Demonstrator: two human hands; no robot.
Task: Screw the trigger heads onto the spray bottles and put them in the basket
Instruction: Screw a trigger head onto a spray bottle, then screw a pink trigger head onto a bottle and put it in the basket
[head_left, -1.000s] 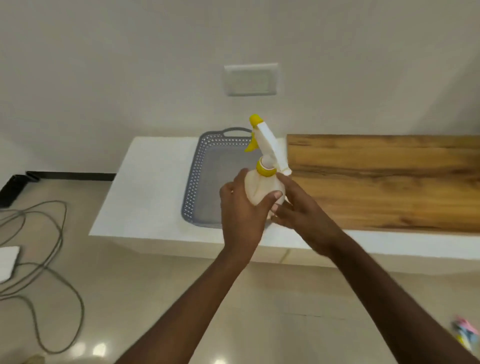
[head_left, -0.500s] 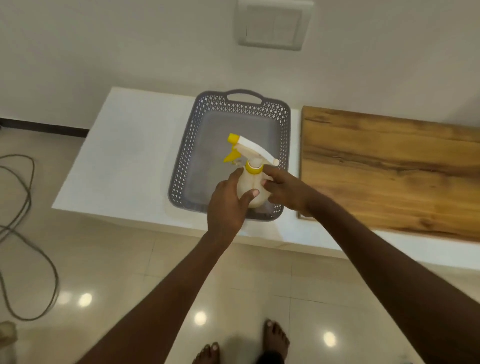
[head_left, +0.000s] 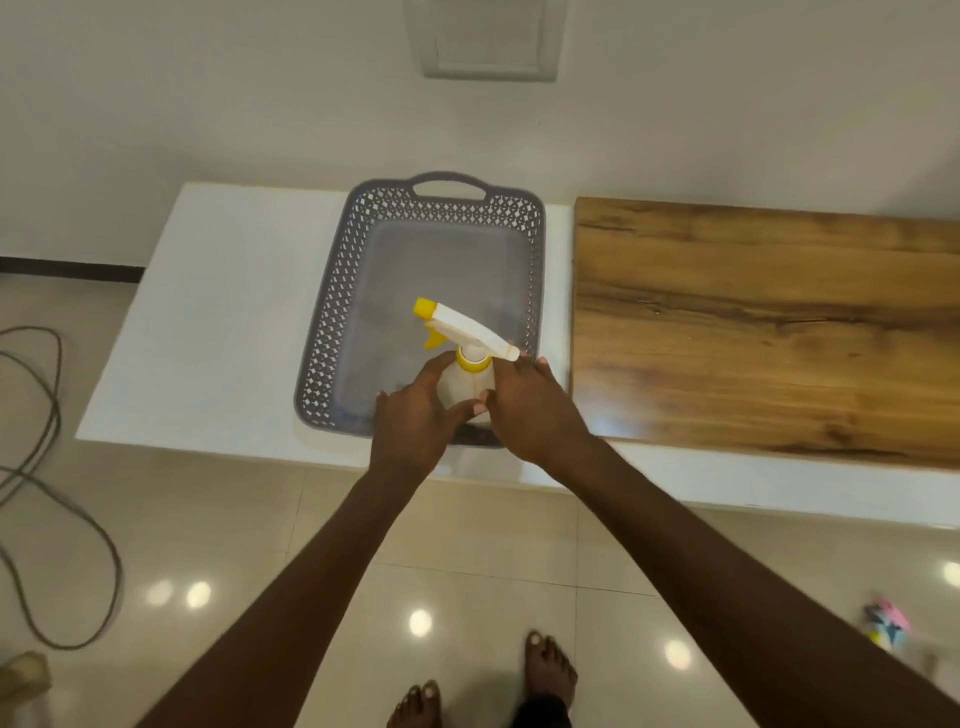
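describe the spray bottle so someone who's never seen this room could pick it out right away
Find the long white counter against the wall, with a grey perforated plastic basket beside a brown wooden board. Over the basket's near end, the left hand and right hand grip a small cream spray bottle. Its white trigger head with a yellow nozzle and collar sets it apart.
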